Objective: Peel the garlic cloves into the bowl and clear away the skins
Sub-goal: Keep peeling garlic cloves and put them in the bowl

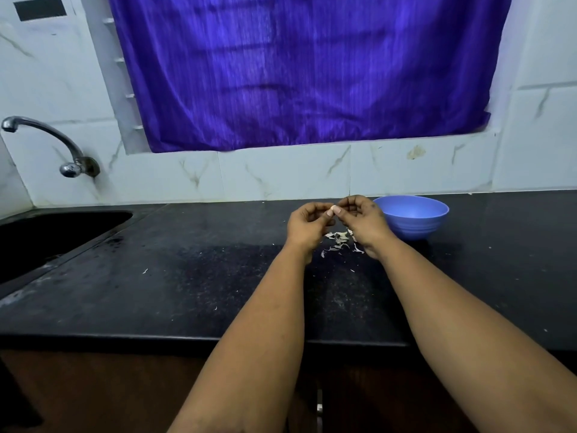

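Both hands are raised a little above the dark surface (218,276), meeting at their fingertips over a small heap of pale garlic skins (338,240). The left hand (307,225) has its fingers curled inward, and its grip is closed in a pinch on a small pale garlic clove (333,209), which shows as a light spot between the two hands. The right hand (363,221) also has its fingers bent, its fingertips touching the same clove from the other side, so its grip is closed on the clove too. The skins lie loose on the surface directly beneath and between the wrists, with a few stray flakes scattered farther left. Just right of the right hand, near the back of the surface, stands a blue bowl (415,228), upright; from this angle its inside cannot be seen. At the far left a dark sink (46,235) is sunk into the surface, with a metal tap (46,135) fixed to the tiled wall above it. A purple curtain (299,70) hangs over the window behind.
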`<act>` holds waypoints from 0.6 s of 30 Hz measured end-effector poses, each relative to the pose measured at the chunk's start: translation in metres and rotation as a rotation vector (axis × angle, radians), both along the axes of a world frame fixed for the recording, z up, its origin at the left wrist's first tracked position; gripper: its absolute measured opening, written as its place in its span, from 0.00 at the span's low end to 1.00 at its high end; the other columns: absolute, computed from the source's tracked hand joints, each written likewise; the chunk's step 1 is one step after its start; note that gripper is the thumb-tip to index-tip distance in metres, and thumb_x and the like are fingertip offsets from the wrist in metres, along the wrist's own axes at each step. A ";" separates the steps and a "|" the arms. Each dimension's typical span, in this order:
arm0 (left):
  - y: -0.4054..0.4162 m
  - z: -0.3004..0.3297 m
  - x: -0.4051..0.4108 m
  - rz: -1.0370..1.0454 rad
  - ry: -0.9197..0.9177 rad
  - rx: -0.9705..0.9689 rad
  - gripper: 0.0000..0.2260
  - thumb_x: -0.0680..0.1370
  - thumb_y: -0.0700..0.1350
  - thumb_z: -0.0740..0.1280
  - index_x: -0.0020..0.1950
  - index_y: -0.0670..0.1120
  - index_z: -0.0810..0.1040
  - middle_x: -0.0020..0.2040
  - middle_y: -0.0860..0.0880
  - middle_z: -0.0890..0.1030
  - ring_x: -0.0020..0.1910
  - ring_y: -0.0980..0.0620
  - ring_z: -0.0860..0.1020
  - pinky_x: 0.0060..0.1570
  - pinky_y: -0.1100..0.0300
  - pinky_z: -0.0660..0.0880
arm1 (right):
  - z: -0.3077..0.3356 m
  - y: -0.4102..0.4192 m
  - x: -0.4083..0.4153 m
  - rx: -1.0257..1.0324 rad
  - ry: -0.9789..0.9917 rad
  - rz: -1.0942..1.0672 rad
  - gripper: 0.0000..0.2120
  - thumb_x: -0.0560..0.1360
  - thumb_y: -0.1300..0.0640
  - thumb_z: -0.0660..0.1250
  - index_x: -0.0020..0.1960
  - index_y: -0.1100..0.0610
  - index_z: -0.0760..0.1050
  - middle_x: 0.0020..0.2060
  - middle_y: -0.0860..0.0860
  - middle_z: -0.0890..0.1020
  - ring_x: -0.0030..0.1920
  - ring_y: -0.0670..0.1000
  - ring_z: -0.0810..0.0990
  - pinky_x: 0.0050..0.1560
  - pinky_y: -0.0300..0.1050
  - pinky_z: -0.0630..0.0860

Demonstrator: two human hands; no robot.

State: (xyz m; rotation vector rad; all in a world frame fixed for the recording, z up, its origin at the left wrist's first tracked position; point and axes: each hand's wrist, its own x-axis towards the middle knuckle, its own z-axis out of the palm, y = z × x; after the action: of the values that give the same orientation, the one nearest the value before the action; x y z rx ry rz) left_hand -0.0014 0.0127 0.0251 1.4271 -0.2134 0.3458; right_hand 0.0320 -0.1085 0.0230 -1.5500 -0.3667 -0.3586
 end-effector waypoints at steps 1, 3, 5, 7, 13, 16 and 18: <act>0.000 0.000 0.000 -0.003 0.002 -0.003 0.06 0.77 0.36 0.67 0.45 0.45 0.79 0.38 0.48 0.81 0.35 0.57 0.79 0.34 0.69 0.74 | 0.000 0.000 -0.001 -0.004 -0.002 0.009 0.08 0.74 0.63 0.70 0.43 0.52 0.74 0.39 0.50 0.78 0.42 0.46 0.76 0.47 0.39 0.75; 0.001 -0.001 0.001 -0.011 0.005 -0.013 0.05 0.77 0.36 0.67 0.45 0.45 0.79 0.39 0.48 0.82 0.35 0.58 0.80 0.36 0.68 0.75 | 0.000 0.000 -0.001 -0.008 -0.005 0.018 0.08 0.74 0.63 0.70 0.43 0.53 0.75 0.39 0.50 0.79 0.41 0.47 0.76 0.47 0.39 0.75; 0.001 -0.001 0.003 -0.020 -0.001 -0.020 0.04 0.77 0.36 0.67 0.46 0.44 0.79 0.39 0.48 0.82 0.36 0.59 0.81 0.38 0.68 0.76 | 0.001 -0.001 -0.001 -0.009 0.004 0.025 0.07 0.74 0.64 0.70 0.43 0.53 0.75 0.39 0.50 0.79 0.41 0.47 0.76 0.48 0.40 0.76; 0.002 -0.001 0.005 -0.033 -0.008 -0.026 0.03 0.77 0.35 0.67 0.48 0.42 0.80 0.38 0.50 0.83 0.36 0.59 0.82 0.39 0.69 0.76 | 0.003 -0.002 -0.003 -0.007 0.020 0.045 0.07 0.75 0.64 0.70 0.43 0.54 0.75 0.39 0.51 0.79 0.41 0.47 0.76 0.48 0.40 0.76; 0.001 -0.003 0.004 -0.113 0.025 -0.104 0.10 0.77 0.32 0.65 0.58 0.31 0.76 0.36 0.51 0.84 0.37 0.57 0.83 0.40 0.69 0.78 | 0.003 -0.006 -0.006 -0.021 0.042 0.076 0.06 0.76 0.64 0.69 0.43 0.54 0.74 0.38 0.50 0.77 0.39 0.46 0.74 0.43 0.37 0.74; 0.001 -0.001 0.003 -0.127 0.035 -0.121 0.10 0.77 0.32 0.64 0.58 0.30 0.76 0.36 0.51 0.84 0.37 0.57 0.83 0.42 0.69 0.78 | 0.004 -0.006 -0.006 -0.028 0.037 0.072 0.06 0.76 0.64 0.69 0.44 0.55 0.75 0.38 0.51 0.78 0.39 0.45 0.75 0.42 0.35 0.74; 0.001 -0.001 0.003 -0.124 0.043 -0.121 0.10 0.78 0.32 0.64 0.57 0.30 0.76 0.36 0.51 0.84 0.37 0.57 0.83 0.41 0.69 0.78 | 0.003 -0.005 -0.005 -0.035 0.041 0.070 0.06 0.76 0.64 0.68 0.44 0.55 0.75 0.39 0.51 0.78 0.39 0.46 0.76 0.42 0.35 0.75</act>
State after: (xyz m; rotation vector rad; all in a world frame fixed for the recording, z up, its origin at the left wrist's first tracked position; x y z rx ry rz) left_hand 0.0016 0.0137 0.0238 1.2946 -0.2406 0.2227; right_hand 0.0273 -0.1139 0.0260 -1.5722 -0.3956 -0.2666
